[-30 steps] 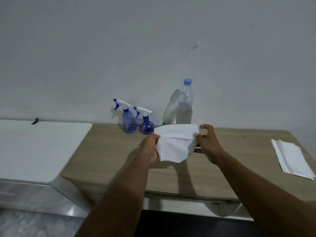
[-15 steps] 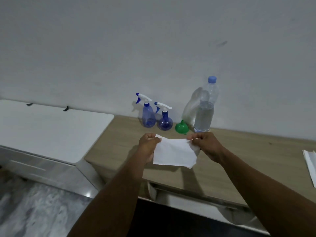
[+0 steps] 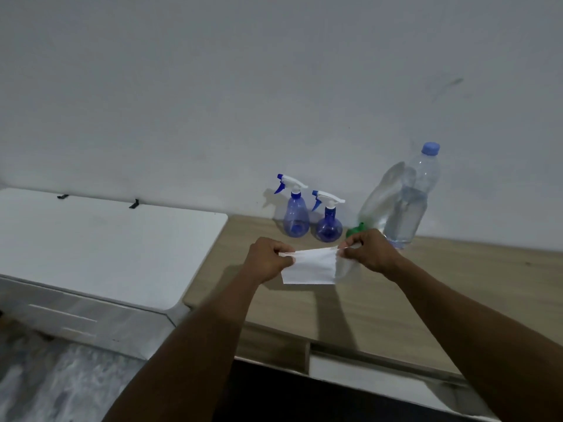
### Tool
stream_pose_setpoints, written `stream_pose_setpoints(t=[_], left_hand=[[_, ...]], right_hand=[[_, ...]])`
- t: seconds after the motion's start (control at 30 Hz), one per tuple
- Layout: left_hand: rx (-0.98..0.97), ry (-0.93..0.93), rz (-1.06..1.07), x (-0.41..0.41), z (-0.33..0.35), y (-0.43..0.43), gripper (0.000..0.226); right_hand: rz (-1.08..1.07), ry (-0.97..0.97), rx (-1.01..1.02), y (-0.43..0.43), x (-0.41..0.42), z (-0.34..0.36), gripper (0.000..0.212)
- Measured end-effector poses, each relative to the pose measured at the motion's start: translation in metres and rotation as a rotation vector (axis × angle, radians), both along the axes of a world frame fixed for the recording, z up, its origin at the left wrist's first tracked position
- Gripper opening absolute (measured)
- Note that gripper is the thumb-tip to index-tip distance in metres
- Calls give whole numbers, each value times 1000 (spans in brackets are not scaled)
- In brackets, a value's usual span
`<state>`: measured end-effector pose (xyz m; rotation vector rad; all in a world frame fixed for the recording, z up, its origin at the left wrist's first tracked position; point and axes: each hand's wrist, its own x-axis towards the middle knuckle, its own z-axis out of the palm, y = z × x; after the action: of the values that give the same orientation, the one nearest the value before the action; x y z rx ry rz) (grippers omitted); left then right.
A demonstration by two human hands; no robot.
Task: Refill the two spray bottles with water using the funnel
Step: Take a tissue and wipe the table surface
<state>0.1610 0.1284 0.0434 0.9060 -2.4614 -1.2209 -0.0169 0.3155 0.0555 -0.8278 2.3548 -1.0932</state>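
Two blue spray bottles with white triggers stand side by side against the wall, the taller one [image 3: 295, 214] on the left and the rounder one [image 3: 328, 222] on the right. A green funnel [image 3: 355, 231] sits upside down beside them, partly hidden behind my right hand. A clear water bottle [image 3: 406, 205] with a blue cap stands to its right, part full. My left hand [image 3: 268, 259] and my right hand [image 3: 370, 253] each pinch a top corner of a white paper towel [image 3: 310, 268], which hangs between them above the wooden table [image 3: 396, 306].
A white cabinet top [image 3: 100, 248] adjoins the table on the left, a little lower, with two small black clips at its back edge. The pale wall runs right behind the bottles. A drawer front shows under the table's near edge.
The view has swung left, so the bottles now sit further right and the spare towels on the right have left the frame. My hands have folded the towel smaller and hold it lower.
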Motion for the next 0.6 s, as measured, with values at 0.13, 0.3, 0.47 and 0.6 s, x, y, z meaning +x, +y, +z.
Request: stream_pose_setpoints(t=[0.13,0.3,0.47,0.6], left_hand=[[-47,14,-8,7,-2,-38,22],[-94,14,-49,12,-9,-80,16],[-119,-21,-85,10,-19,-110,15],[-185,-75,-146,8,-28,-122,15]], right_hand=[[-23,224,52,-34,17,3,10],[-15,376,191,-63,30,-6,8],[99,174,70,-78,40,-7,5],[85,213,95,-90,43,-17,5]])
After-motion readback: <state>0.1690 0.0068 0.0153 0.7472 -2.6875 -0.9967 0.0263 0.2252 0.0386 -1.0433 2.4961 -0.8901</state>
